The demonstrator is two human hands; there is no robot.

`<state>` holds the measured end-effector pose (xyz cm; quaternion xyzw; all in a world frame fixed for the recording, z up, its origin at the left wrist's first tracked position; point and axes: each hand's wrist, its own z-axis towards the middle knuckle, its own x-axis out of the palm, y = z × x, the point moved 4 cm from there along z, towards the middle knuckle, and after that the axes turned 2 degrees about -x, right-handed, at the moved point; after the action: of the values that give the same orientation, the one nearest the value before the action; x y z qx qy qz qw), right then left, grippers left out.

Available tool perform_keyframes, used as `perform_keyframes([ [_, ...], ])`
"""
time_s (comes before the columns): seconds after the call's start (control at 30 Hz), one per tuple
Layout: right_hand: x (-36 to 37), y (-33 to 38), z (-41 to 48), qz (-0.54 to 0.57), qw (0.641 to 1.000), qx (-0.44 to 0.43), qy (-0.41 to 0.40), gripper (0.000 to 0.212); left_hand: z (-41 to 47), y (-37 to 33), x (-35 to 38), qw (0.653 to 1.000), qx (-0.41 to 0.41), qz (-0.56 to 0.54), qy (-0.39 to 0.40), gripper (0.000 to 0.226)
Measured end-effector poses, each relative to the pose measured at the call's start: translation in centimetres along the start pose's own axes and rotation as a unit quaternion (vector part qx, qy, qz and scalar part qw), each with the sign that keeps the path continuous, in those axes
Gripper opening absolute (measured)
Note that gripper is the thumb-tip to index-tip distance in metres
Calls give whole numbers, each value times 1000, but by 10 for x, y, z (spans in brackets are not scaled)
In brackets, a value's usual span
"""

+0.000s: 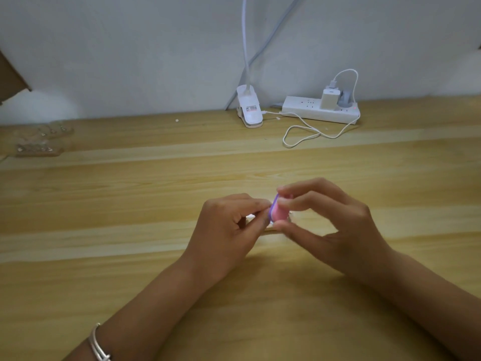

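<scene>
A small pink and purple object (279, 211) is held between both hands just above the wooden table (130, 204), near the middle of the view. My right hand (325, 225) pinches it between thumb and fingertips from the right. My left hand (229, 230) has its fingers curled and pinches the object's left edge. Something small, clear and shiny shows under the object between the fingers; I cannot tell what it is.
A white clip lamp base (248, 108) stands at the table's back edge, its neck rising along the wall. A white power strip (318, 110) with a charger and a looping white cable (304, 134) lies to its right. Clear packets (39, 142) lie far left.
</scene>
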<state>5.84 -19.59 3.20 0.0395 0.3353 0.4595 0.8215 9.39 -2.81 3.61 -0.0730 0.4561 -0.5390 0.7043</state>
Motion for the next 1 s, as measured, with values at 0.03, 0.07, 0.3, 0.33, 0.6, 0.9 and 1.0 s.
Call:
perform_keyframes([
  [0.03, -3, -3, 1, -5, 1000, 15, -9, 19, 0, 0, 0, 1000, -4, 1, -4, 13],
  [0.07, -4, -4, 1, -7, 1000, 21, -14, 19, 1, 1, 1, 1000, -6, -1, -8, 13],
  [0.3, -3, -2, 0, 2, 1000, 10, -14, 20, 1, 0, -1, 1000, -1, -17, -11, 13],
  [0.33, -5, -4, 1, 2, 1000, 20, -20, 21, 1, 1, 0, 1000, -5, -17, -12, 13],
  [0.6, -7, -7, 1, 17, 1000, 15, -8, 14, 1, 0, 1, 1000, -11, -23, -12, 13],
  [0.9, -7, -7, 1, 15, 1000, 18, -7, 14, -1, 1, 1, 999, -21, -42, -11, 13],
  [1.0, 1, 1, -2, 30, 1000, -7, 3, 19, -1, 1, 1, 999, -11, -41, -9, 14],
])
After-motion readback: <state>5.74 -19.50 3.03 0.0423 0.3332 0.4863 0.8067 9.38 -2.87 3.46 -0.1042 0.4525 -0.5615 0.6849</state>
